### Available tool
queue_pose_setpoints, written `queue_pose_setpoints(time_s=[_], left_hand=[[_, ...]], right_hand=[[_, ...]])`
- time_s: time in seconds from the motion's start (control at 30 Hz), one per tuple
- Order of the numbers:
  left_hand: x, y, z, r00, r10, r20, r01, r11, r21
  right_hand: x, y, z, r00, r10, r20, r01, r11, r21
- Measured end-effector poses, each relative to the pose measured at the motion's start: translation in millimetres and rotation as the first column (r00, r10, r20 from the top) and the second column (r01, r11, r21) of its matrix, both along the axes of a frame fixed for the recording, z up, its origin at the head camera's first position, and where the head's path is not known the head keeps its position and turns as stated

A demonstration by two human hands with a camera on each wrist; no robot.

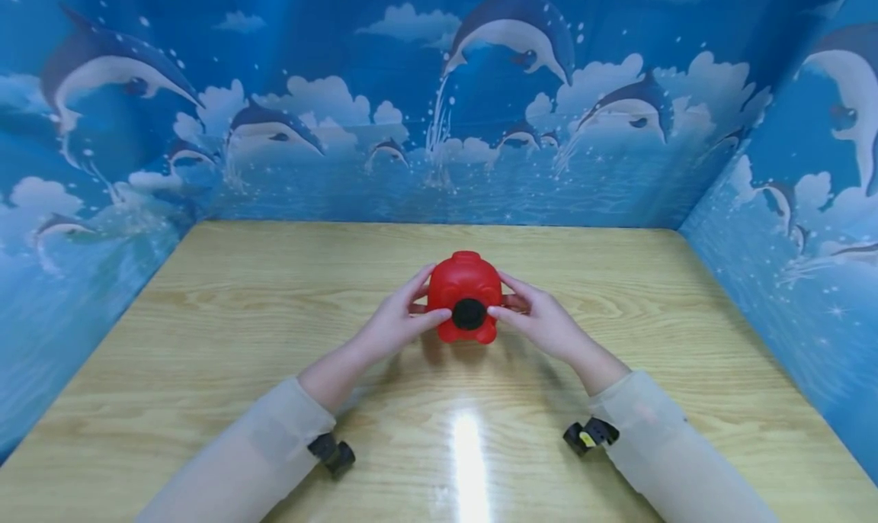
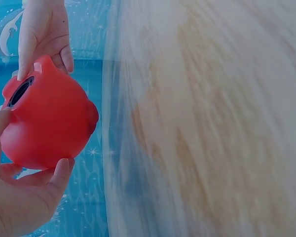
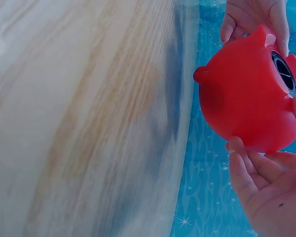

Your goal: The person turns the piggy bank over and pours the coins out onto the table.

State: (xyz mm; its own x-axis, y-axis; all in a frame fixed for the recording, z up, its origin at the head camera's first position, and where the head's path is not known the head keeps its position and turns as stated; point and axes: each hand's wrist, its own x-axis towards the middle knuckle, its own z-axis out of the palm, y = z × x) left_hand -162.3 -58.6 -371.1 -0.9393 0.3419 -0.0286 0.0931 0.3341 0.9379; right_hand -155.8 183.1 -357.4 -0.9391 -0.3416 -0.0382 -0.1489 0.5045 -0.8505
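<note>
A round, glossy red piggy bank (image 1: 466, 275) is held between both hands over the middle of the table. Its underside, with stubby feet and a round black plug (image 1: 469, 314), is turned toward me. My left hand (image 1: 398, 321) grips its left side, and my right hand (image 1: 545, 323) grips the right side. Each thumb lies at the edge of the plug, while the fingers reach around the body. In the left wrist view the red body (image 2: 54, 118) shows a small knob on one side. The right wrist view shows the black plug (image 3: 284, 73) with a cross-shaped mark.
A light wood-grain table (image 1: 274, 279) spreads under the hands, with a bright glare streak near its front. Blue curtains printed with dolphins (image 1: 343, 180) stand along the back and both sides. Each sleeve carries a small black wrist camera (image 1: 332, 453).
</note>
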Motion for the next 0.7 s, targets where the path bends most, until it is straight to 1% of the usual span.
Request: queue_pose_setpoints(time_s=[0.13,0.37,0.7], left_hand=[[0.7,-0.5,-0.5,1.0,0.003,0.013,-0.003,1.0,0.007],[1.1,-1.5,0.7,0.999,0.008,0.047,-0.007,1.0,-0.017],[0.7,-2.0,1.2,0.997,0.018,0.081,-0.017,1.0,-0.022]], right_hand=[[0.8,0.4,0.8,1.0,-0.005,0.018,0.005,1.0,0.007],[0.5,-0.1,0.2,1.0,-0.012,0.016,0.012,1.0,0.022],[-0.2,-1.3,0.9,0.999,-0.016,0.032,0.015,0.998,0.055]])
